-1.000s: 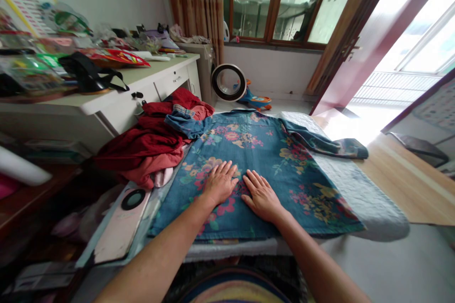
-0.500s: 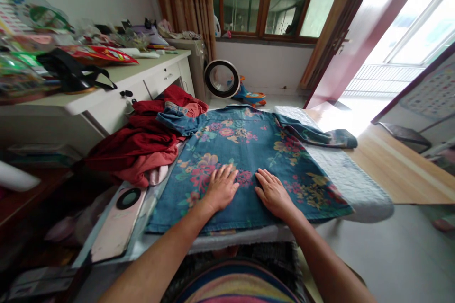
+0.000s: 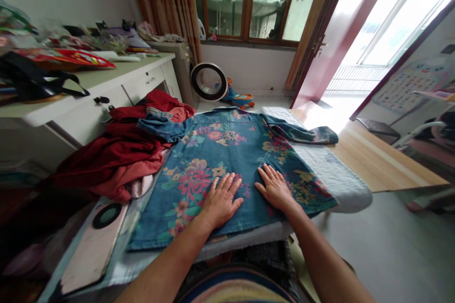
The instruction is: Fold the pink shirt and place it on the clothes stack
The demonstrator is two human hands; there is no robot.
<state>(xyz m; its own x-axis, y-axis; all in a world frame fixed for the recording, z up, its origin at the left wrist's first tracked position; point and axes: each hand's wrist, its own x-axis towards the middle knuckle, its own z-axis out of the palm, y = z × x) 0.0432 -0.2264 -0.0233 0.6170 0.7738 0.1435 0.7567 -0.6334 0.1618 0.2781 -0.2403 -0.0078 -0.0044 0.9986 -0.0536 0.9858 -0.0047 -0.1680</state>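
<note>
A blue denim shirt [image 3: 245, 161] with a floral print lies spread out, back side up, over a padded board [image 3: 350, 184]. Its collar points away from me and its hem toward me. My left hand [image 3: 221, 200] rests flat on the lower middle of the cloth, fingers spread. To the right, my right hand [image 3: 275, 186] also lies flat on it with fingers apart. One sleeve stretches out to the right; the other is bunched at the left by a heap of red clothes [image 3: 124, 144]. Neither hand grips the fabric.
A pink phone [image 3: 93, 248] lies on the board's left end. A white desk [image 3: 131, 78] loaded with clutter stands at the left. Beyond the shirt are a round-windowed door [image 3: 209, 81] and an orange and blue toy [image 3: 240, 98]. A wooden panel [image 3: 380, 161] extends at the right.
The view has turned to the right, so the scene sits further left. My hands stay flat on the shirt; the left has slid slightly nearer to me and the right a little away.
</note>
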